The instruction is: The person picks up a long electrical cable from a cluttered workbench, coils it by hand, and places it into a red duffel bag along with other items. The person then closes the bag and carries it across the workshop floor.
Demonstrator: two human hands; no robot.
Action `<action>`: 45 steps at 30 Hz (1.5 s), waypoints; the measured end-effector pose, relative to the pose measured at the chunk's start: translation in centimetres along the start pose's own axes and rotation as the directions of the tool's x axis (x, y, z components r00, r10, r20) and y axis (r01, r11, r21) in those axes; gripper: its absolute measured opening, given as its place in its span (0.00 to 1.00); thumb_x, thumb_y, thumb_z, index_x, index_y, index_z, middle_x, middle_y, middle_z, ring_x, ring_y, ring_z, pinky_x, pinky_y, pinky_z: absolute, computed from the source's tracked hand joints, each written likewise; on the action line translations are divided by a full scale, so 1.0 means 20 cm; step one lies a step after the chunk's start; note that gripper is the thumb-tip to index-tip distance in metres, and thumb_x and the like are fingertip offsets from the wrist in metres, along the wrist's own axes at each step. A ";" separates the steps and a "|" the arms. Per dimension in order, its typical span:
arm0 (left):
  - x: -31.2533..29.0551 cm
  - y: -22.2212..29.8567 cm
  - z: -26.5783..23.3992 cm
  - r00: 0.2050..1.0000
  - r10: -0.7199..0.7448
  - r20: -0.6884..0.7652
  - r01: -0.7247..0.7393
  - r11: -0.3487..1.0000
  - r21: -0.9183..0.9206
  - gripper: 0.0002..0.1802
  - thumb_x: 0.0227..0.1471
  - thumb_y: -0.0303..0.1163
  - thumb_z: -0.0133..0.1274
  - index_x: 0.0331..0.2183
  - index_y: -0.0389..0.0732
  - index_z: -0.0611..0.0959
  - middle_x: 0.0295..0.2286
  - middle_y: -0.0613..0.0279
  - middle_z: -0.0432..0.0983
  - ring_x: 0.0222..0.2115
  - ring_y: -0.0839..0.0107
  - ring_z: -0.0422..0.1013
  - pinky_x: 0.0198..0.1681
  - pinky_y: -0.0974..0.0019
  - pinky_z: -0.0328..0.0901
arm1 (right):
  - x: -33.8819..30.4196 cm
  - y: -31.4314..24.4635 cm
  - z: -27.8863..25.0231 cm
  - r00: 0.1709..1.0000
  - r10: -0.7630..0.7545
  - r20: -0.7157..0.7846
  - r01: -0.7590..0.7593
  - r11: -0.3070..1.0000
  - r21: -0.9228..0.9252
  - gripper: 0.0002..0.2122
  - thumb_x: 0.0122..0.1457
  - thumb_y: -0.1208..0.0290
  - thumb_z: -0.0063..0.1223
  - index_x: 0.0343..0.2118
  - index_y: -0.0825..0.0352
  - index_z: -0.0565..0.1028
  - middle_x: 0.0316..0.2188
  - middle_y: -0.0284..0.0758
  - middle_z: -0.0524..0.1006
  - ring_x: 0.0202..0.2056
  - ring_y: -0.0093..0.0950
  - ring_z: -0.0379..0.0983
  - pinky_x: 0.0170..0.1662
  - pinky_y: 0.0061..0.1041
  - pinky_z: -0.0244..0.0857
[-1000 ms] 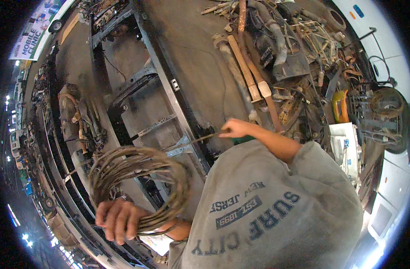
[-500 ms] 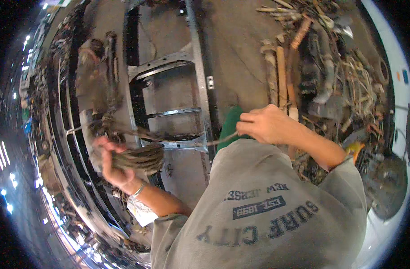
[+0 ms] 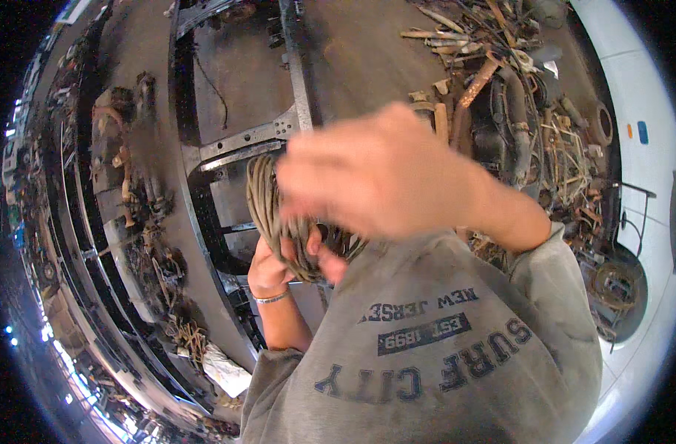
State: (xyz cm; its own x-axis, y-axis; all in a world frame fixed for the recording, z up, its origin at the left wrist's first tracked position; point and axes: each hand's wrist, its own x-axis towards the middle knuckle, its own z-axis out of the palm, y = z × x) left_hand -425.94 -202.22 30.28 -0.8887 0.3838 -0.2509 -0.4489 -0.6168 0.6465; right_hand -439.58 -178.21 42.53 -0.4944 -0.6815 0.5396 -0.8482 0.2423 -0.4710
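Observation:
A coil of grey-brown cable hangs in front of my chest, its loops bunched together. My left hand is closed around the lower part of the coil, with fingers and thumb passing among the loops. My right hand is over the coil's right side and hides part of it. Its fingers are smeared by motion, so I cannot see whether a strand is in them. Some loops show below the right hand, close to my shirt.
Below the coil lies a black metal ladder-like frame on the floor. Pipes and scrap metal parts are heaped to the right, beside a white wall. More long rails and dirty parts lie left, near a white sack.
My left hand has brought the coil right and nearer my body. My right hand, which was pinching a stretched strand farther right, has swung left over the coil.

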 end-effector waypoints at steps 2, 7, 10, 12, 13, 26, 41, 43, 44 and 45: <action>0.11 0.08 0.13 0.987 0.052 0.152 0.009 0.926 -0.376 0.24 0.60 0.44 0.59 0.43 0.33 0.72 0.22 0.59 0.73 0.19 0.65 0.74 0.21 0.65 0.69 | 0.07 0.23 -0.01 0.997 0.050 -0.051 -0.052 0.998 -0.033 0.12 0.60 0.58 0.60 0.34 0.61 0.74 0.28 0.34 0.72 0.28 0.37 0.75 0.25 0.36 0.67; 0.35 0.25 0.21 0.899 0.125 0.420 0.146 0.818 -0.557 0.14 0.67 0.41 0.52 0.34 0.41 0.72 0.15 0.66 0.77 0.16 0.70 0.77 0.20 0.64 0.71 | 0.17 0.71 0.02 0.987 0.116 -0.113 -0.110 0.992 0.060 0.25 0.57 0.41 0.59 0.30 0.64 0.76 0.28 0.41 0.78 0.30 0.44 0.76 0.31 0.42 0.69; 0.52 0.29 0.33 0.793 0.231 0.564 0.150 0.823 -0.547 0.10 0.66 0.35 0.52 0.37 0.38 0.74 0.24 0.54 0.84 0.22 0.63 0.81 0.28 0.58 0.75 | 0.19 0.99 0.14 0.969 0.233 0.087 -0.249 0.913 0.323 0.26 0.57 0.41 0.61 0.28 0.66 0.76 0.24 0.44 0.76 0.26 0.41 0.75 0.30 0.41 0.67; 0.69 0.41 0.37 0.682 0.319 0.658 0.170 0.806 -0.567 0.09 0.64 0.33 0.53 0.40 0.37 0.75 0.26 0.51 0.84 0.24 0.59 0.81 0.32 0.55 0.76 | 0.07 1.18 0.36 0.957 0.283 0.065 -0.275 0.812 0.515 0.23 0.58 0.53 0.67 0.22 0.68 0.69 0.15 0.40 0.63 0.20 0.27 0.57 0.25 0.32 0.58; 0.73 0.47 0.39 0.633 0.390 0.669 0.137 0.794 -0.593 0.09 0.63 0.31 0.54 0.40 0.36 0.76 0.28 0.50 0.84 0.25 0.58 0.81 0.33 0.54 0.76 | -0.03 1.26 0.48 0.964 0.252 0.084 -0.259 0.815 0.519 0.24 0.60 0.54 0.66 0.21 0.68 0.68 0.15 0.39 0.61 0.20 0.28 0.56 0.25 0.33 0.57; 0.88 1.08 0.46 0.662 0.717 -0.218 -0.708 0.504 -0.495 0.19 0.64 0.29 0.49 0.54 0.30 0.75 0.30 0.63 0.83 0.20 0.76 0.75 0.21 0.73 0.66 | -1.41 2.32 0.67 0.576 0.778 0.252 -0.812 0.507 0.289 0.21 0.57 0.59 0.68 0.27 0.77 0.75 0.21 0.44 0.74 0.26 0.26 0.69 0.33 0.35 0.66; 2.10 1.89 -0.15 0.598 0.795 -0.103 -0.510 0.278 -0.814 0.08 0.64 0.24 0.47 0.44 0.37 0.77 0.26 0.60 0.82 0.18 0.74 0.75 0.21 0.70 0.69 | -0.25 3.26 -0.34 0.442 0.839 -0.317 -0.836 0.513 0.193 0.11 0.58 0.74 0.58 0.42 0.74 0.78 0.38 0.41 0.82 0.41 0.28 0.78 0.44 0.28 0.73; 2.16 2.00 -0.22 0.500 0.848 -0.174 -0.509 0.126 -0.851 0.10 0.62 0.21 0.47 0.45 0.37 0.77 0.25 0.60 0.82 0.18 0.73 0.75 0.21 0.69 0.70 | -0.19 3.29 -0.61 0.476 0.852 -0.217 -0.864 0.499 0.066 0.09 0.56 0.77 0.59 0.39 0.74 0.76 0.39 0.40 0.82 0.42 0.28 0.80 0.45 0.28 0.72; 2.17 2.05 -0.27 0.512 0.837 -0.193 -0.506 0.113 -0.855 0.11 0.61 0.20 0.47 0.45 0.36 0.77 0.25 0.60 0.82 0.18 0.72 0.75 0.21 0.69 0.70 | -0.18 3.29 -0.71 0.477 0.863 -0.164 -0.877 0.481 -0.022 0.09 0.56 0.76 0.60 0.37 0.74 0.75 0.36 0.39 0.81 0.39 0.27 0.79 0.43 0.28 0.71; 2.20 2.11 -0.32 0.527 0.826 -0.202 -0.491 0.102 -0.865 0.11 0.60 0.19 0.47 0.45 0.36 0.76 0.25 0.60 0.82 0.18 0.72 0.75 0.21 0.68 0.70 | -0.34 3.35 -0.69 0.516 0.811 -0.276 -0.857 0.494 -0.148 0.13 0.57 0.68 0.64 0.40 0.73 0.77 0.39 0.43 0.81 0.45 0.32 0.78 0.49 0.33 0.70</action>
State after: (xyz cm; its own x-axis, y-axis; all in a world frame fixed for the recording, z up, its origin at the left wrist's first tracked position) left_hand -484.63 -215.69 41.91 -0.8577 -0.4457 0.2563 0.3095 -0.8457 -0.4347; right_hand -495.59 -147.74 16.94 -0.9954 0.0359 0.0888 -0.0237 0.8059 -0.5915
